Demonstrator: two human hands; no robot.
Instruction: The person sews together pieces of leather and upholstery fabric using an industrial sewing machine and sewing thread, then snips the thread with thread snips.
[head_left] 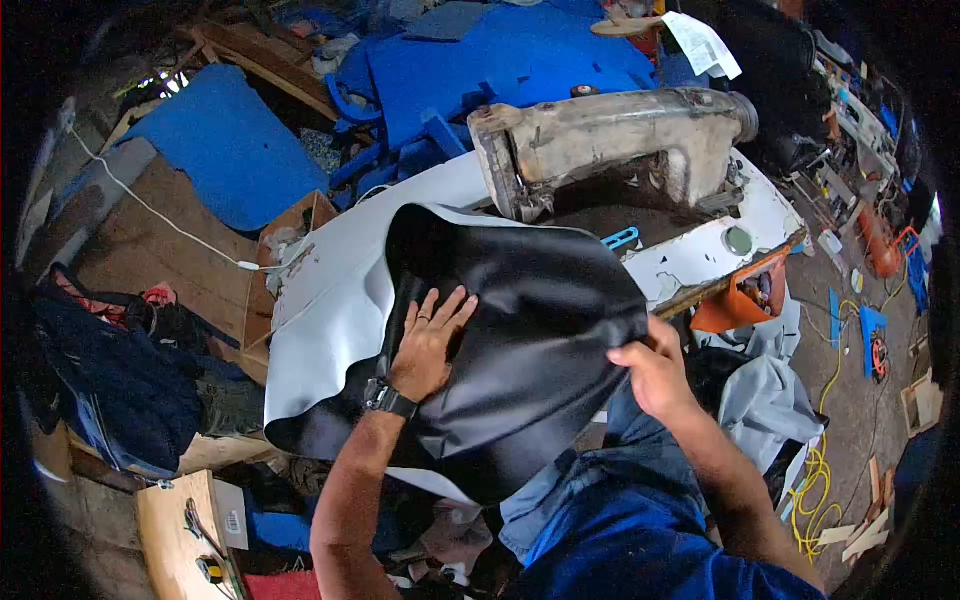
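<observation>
Over the table's near edge (690, 258), I have left hand (428, 350) flat on black sheet (530, 330), fingers spread; right hand (660, 368) pinches its edge.

Upper left: a blue panel (220, 150) lies at an angle; a white cord (150, 197) crosses the brown board (165, 250) below it. Left: dark clothing (120, 375) lies heaped. Upper centre: blue sheets (510, 50) form a loose pile, with a printed paper (702, 45) near its right end. Right: a yellow cord (818, 485) lies looped on the floor (895, 445), beside wood scraps (868, 532). An orange cylinder (878, 245) lies farther back.
</observation>
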